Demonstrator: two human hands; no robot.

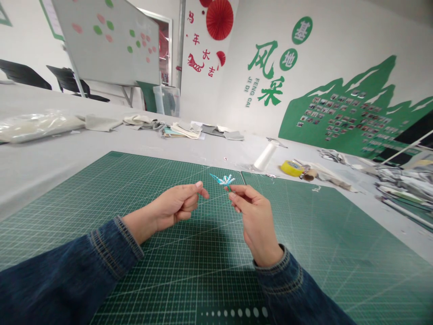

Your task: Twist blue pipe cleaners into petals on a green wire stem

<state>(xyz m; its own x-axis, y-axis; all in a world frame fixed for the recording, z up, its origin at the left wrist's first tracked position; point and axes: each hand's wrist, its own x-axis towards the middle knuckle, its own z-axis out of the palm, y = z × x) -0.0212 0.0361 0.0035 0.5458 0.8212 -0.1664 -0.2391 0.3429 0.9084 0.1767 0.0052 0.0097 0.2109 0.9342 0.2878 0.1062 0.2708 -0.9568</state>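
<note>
A small blue and white flower-like piece [226, 180] with a short green stem is pinched between the thumb and fingers of my right hand [253, 212]. One thin blue strand of it points up and to the left. Just left of it, not touching it, is my left hand [179, 203], its fingers curled and its thumb laid near the index finger. Whether anything tiny sits in that pinch is too small to tell. Both hands are raised over the green cutting mat [162, 271].
Behind the mat stand a white thread cone [266, 155] and a yellow tape roll [292, 168]. Fabric scraps [186, 129] and a plastic-wrapped bundle [40, 126] lie along the back left. More material [406, 189] is piled at the right.
</note>
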